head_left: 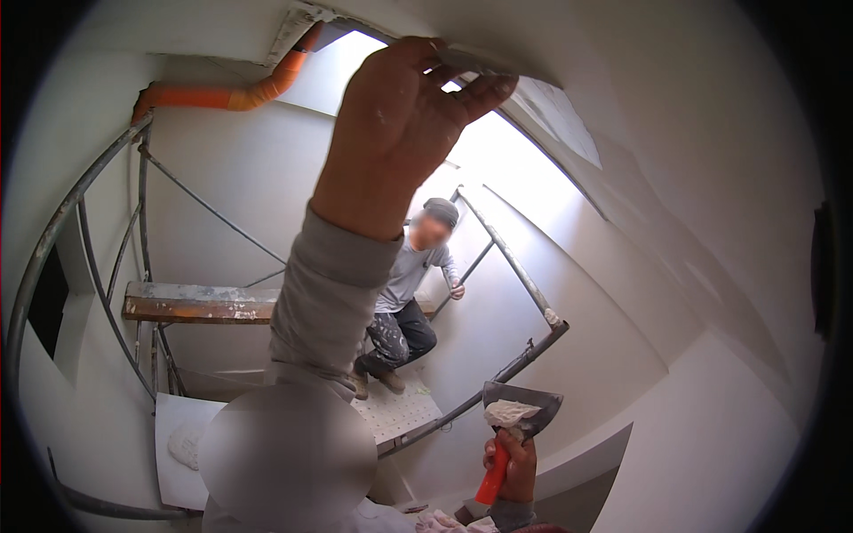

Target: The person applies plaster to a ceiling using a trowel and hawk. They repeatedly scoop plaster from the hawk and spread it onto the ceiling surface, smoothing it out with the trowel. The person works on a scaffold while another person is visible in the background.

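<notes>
My left hand [400, 107] is raised to the sloped ceiling beside the bright opening. Its fingers are closed around a thin grey flat blade [480, 62], which lies close against the ceiling edge; its full shape is partly hidden. A pale, smooth triangular patch [564, 120] shows just right of those fingers. Lower right, my right hand [515, 471] grips a putty knife [542, 404] by its orange handle, blade upward. A lump of off-white putty [509, 413] sits on that blade.
A person [409, 275] in grey is on the scaffold behind my arm, one hand by a rail [511, 249]. A paint-spattered plank [195, 302] and metal tubes [84, 178] stand left. An orange pipe [204, 96] runs upper left. A white board [182, 480] carries putty.
</notes>
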Demonstrator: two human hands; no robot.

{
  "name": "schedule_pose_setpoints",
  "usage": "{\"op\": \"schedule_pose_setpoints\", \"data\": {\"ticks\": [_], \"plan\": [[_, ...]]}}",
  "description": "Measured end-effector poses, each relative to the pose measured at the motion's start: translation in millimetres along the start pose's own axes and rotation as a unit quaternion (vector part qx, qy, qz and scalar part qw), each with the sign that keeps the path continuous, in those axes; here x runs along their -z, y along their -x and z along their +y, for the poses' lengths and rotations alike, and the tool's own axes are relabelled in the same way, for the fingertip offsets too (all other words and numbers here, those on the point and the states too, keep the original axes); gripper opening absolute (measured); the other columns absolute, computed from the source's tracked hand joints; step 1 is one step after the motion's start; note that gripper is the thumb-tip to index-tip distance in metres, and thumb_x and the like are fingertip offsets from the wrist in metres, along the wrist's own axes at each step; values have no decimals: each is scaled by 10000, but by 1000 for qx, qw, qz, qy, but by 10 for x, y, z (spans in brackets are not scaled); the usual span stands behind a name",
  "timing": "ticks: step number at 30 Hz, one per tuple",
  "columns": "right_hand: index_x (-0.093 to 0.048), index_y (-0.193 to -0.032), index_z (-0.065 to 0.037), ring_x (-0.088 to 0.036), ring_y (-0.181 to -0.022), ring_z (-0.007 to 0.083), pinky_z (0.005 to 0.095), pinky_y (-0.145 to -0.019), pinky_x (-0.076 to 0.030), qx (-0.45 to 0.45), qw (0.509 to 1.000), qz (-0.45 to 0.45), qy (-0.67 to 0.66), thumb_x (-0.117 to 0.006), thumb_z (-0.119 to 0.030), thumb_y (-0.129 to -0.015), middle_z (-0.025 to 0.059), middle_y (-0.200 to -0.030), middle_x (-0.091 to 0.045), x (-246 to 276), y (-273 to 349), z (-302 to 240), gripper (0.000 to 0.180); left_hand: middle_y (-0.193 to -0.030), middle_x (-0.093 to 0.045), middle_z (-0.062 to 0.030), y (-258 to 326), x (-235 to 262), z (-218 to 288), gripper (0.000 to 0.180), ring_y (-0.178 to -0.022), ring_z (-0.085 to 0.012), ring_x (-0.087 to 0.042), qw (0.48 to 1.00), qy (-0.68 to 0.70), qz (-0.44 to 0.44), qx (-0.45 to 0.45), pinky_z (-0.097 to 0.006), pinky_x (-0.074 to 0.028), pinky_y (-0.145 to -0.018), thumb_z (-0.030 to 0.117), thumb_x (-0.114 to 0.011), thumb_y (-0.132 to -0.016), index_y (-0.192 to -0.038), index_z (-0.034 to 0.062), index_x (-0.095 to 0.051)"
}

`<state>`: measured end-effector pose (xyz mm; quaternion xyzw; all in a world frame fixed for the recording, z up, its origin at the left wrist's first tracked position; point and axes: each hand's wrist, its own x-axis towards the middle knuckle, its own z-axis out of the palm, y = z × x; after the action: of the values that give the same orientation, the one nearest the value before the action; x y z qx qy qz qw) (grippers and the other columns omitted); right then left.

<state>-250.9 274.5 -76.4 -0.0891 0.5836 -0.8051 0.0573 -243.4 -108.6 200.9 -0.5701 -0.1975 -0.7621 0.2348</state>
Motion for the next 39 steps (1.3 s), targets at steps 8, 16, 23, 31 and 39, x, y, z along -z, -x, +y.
{"op": "schedule_pose_setpoints", "data": {"ticks": [8,16,23,31,39], "plan": [[-565,-1128,-34,-624,-680,146,275,-494,-481,-21,997,-72,18,-583,-91,-976,57,-917,-610,189,-98,-44,163,-1198,-537,-323,218,-1035,914,278,-1064,-382,-594,977,-158,141,-41,-441,-545,-960,103,-415,-1027,-1130,-144,-489],[-569,-1102,-33,-643,-712,167,281,-495,-492,-43,991,-128,16,-555,-208,-1020,79,-878,-598,478,-260,-87,193,-1094,-597,-294,470,-1281,1746,249,-1022,-323,-629,777,-599,82,-175,-395,-592,-877,72,-475,-1037,-1110,-162,-522],[-538,-1234,4,-605,-550,111,243,-417,-469,-192,856,-351,-328,-500,-314,-1057,117,-1043,-637,778,-309,24,366,-1334,-597,-238,1578,-623,296,316,-1289,-378,-555,678,-643,205,-292,-480,-436,-1131,76,-526,-1002,-1296,-18,-590],[-502,-1206,65,-567,-450,104,226,-389,-452,-105,842,-376,-373,-398,-398,-1053,121,-741,-654,682,-158,-21,499,-1635,-369,-139,2444,-320,-1585,676,-1515,-370,-334,897,-391,-204,35,-507,-278,-1245,19,-579,-961,-1590,98,-346],[-346,-1308,45,-593,-499,197,285,-350,-436,132,823,-420,-358,-409,-103,-1051,244,-1124,-639,694,144,-737,303,-1523,-472,-210,2546,573,-2226,602,-1426,-360,-446,800,-524,-226,186,-469,-348,-1188,-55,-549,-929,-1510,32,-418]]}}
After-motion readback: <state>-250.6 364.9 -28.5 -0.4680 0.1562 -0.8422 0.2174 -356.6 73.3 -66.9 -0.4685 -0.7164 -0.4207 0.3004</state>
